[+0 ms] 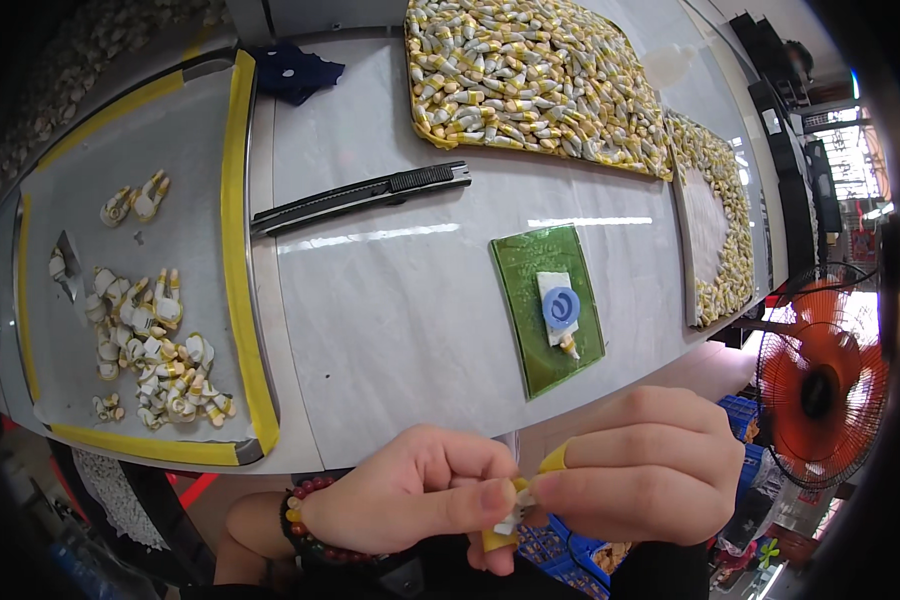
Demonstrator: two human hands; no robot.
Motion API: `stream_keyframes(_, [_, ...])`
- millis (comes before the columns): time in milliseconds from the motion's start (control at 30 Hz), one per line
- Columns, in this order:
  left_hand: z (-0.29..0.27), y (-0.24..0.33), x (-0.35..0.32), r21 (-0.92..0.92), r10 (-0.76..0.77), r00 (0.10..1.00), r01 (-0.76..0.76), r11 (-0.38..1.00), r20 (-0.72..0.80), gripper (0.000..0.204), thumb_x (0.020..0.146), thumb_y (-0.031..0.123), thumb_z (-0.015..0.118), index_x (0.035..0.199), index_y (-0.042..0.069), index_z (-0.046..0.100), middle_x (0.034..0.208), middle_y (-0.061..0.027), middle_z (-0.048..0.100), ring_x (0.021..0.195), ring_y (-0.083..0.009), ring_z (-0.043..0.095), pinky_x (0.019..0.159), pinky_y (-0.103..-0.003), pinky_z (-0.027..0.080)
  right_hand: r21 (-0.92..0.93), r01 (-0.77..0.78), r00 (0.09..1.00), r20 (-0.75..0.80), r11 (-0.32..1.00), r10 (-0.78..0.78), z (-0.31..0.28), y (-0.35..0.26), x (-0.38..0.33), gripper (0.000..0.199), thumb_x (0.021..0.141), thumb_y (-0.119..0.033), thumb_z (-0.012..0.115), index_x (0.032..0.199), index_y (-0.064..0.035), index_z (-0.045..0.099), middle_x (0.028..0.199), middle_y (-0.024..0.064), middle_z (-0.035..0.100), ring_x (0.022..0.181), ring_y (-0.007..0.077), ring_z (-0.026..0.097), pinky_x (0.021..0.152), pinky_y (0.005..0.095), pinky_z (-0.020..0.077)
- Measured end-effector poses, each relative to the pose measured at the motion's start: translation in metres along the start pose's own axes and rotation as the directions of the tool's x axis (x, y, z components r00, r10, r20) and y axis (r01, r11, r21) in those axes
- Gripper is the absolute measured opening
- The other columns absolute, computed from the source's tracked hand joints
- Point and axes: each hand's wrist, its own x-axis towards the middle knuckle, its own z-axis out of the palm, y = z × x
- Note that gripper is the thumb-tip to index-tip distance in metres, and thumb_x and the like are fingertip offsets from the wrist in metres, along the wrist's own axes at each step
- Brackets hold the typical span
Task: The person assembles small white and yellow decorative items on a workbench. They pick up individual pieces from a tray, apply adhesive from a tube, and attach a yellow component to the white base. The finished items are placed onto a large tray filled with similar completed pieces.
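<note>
Just in front of the table's near edge, my left hand [410,495] and my right hand [650,470] meet. Between their fingertips they pinch a small white piece [513,515], mostly covered by the fingers; its exact kind is hard to make out. Yellow wraps cover a finger on each hand, and a beaded bracelet circles my left wrist. Beyond my hands, a green plate [538,365] lies on the table. On it sit a white pad, a blue round mold-like piece [561,308] and a small white-and-yellow piece [569,346].
To the left, a yellow-taped tray [240,200] holds several loose white-and-yellow pieces [170,380]. A black utility knife [360,197] lies beside it. Crowded trays of similar pieces [530,80] fill the back right. A dark cloth [295,72] lies behind; an orange fan [818,390] stands right.
</note>
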Motion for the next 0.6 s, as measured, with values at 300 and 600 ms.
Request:
stream_keyframes(300, [-0.008, -0.004, 0.001, -0.021, 0.104, 0.98, -0.102, 0.995, 0.167, 0.033, 0.096, 0.03, 0.053, 0.103, -0.002, 0.057, 0.089, -0.0079, 0.067, 0.08, -0.008, 0.063, 0.071, -0.019, 0.049, 0.022, 0.007, 0.999, 0.032, 1.0, -0.008, -0.004, 0.001, 0.0, 0.011, 0.067, -0.007, 0.07, 0.077, -0.0027, 0.07, 0.069, 0.0061, 0.064, 0.055, 0.0138, 0.059, 0.047, 0.0216, 0.0449])
stream_keyframes(600, [0.0, -0.008, -0.001, 0.177, 0.297, 0.954, -0.297, 0.938, 0.026, 0.033, 0.088, 0.012, 0.066, 0.115, -0.005, 0.056, 0.101, -0.0085, 0.066, 0.089, -0.0109, 0.063, 0.08, -0.023, 0.051, 0.014, 0.09, 0.989, 0.12, 0.996, -0.091, -0.018, -0.006, -0.005, 0.014, 0.068, -0.006, 0.07, 0.082, -0.0036, 0.07, 0.077, 0.0048, 0.065, 0.061, 0.0138, 0.058, 0.051, 0.0209, 0.045])
